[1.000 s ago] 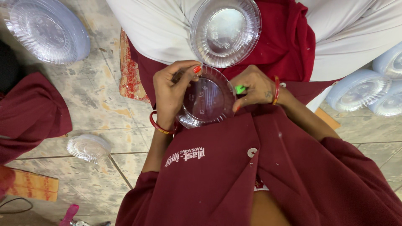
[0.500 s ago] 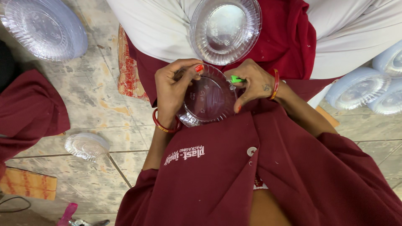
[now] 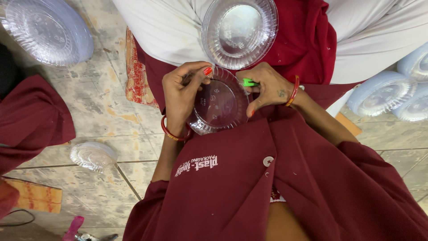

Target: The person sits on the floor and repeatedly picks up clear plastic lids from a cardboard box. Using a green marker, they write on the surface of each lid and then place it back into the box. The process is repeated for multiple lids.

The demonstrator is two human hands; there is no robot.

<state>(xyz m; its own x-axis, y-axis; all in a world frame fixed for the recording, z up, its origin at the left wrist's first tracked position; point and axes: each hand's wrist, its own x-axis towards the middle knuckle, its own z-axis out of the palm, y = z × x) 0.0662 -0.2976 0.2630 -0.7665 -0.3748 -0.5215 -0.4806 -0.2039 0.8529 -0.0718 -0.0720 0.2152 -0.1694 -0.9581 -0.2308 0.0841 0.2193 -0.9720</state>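
Our left hand (image 3: 183, 96) grips a clear bowl (image 3: 218, 105) while our right hand (image 3: 267, 89) pinches a small green tool (image 3: 248, 82) at its rim. One bowl in hand, looks like mid-job: stacks of bowls (image 3: 383, 91) wait on the floor (image 3: 98, 107).

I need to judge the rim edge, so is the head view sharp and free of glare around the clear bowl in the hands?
Head view: evenly lit and sharp on the clear bowl; soft reflections only, no blown-out glare; its rim blends into the maroon cloth; left hand and right hand unblurred.
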